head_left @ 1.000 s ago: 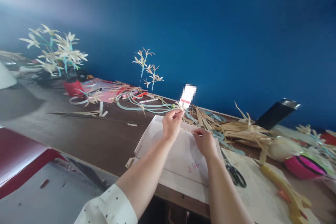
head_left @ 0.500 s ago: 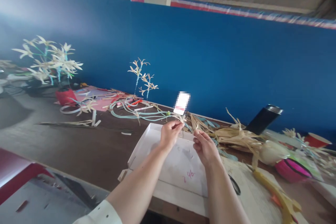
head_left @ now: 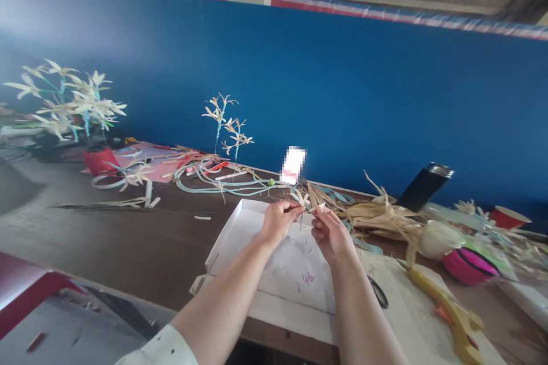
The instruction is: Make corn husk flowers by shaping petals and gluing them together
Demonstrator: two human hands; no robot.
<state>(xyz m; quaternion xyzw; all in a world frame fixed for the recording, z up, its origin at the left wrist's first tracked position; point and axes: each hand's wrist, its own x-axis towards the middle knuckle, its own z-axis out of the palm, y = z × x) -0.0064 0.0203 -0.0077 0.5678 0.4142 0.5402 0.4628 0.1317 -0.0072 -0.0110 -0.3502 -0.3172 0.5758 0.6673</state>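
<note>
My left hand [head_left: 277, 222] pinches the stem of a small straw flower [head_left: 302, 199] over a shallow white cardboard tray [head_left: 240, 234] on the brown table. My right hand [head_left: 329, 235] is closed in a pinch on a pale husk strip [head_left: 319, 207] right beside the flower. The two hands nearly touch at the fingertips. A heap of dried corn husks [head_left: 377, 217] lies just beyond them.
Black scissors [head_left: 377, 292] lie on printed paper to the right. A black flask [head_left: 423, 187], a pink ball [head_left: 468, 267], a yellow glue gun [head_left: 445, 308] and a red cup [head_left: 507, 218] are on the right. Finished flower stems [head_left: 226, 122] and a potted bunch [head_left: 68, 102] stand left. Blue wall behind.
My right hand rose off the tray and came up to the left hand, a husk strip now in its pinch. The left hand came down a little with the flower.
</note>
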